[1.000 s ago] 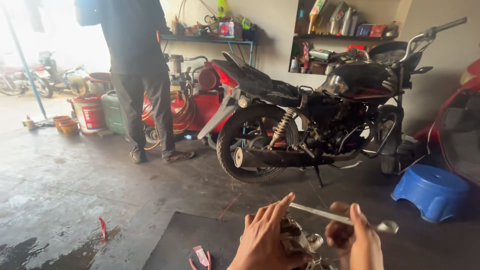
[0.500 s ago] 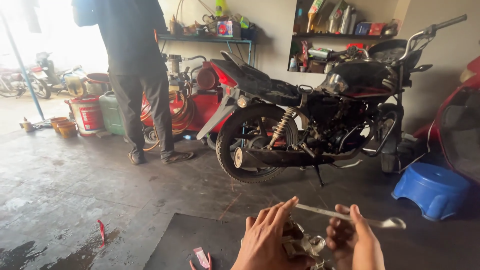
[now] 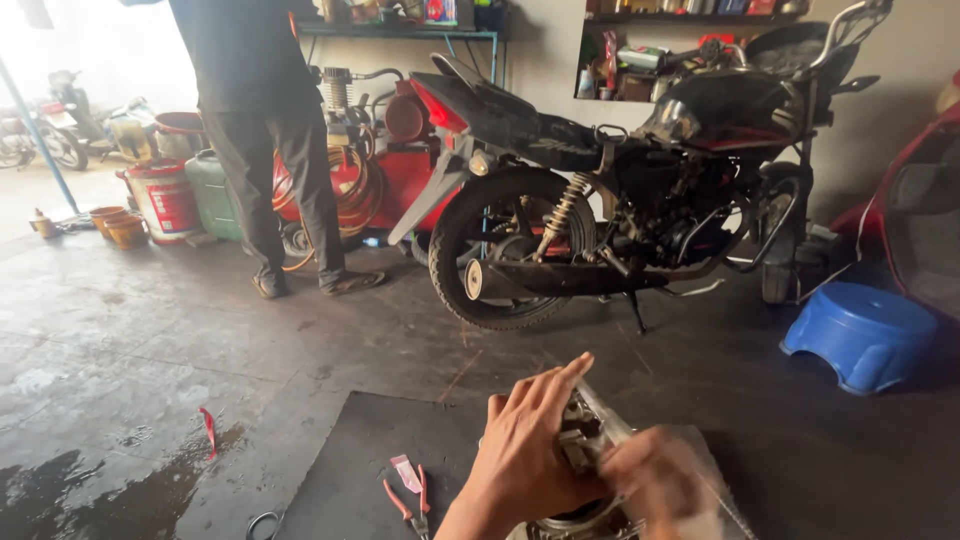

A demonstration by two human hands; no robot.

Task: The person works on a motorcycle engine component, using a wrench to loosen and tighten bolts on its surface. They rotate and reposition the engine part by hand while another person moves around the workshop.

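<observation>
My right hand (image 3: 655, 480) is smearing into blur over the metal engine part (image 3: 590, 440), so I am not making out its grip. The part's lower half is running off the bottom edge. Beyond the part, a standing person (image 3: 265, 120) is cut off above the shoulders.

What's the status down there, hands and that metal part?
Left hand pressed on metal engine part, fingers spread. Right hand blurred, at the part's right side; grip unclear. Pliers on dark mat, left of the hands, apart.
</observation>
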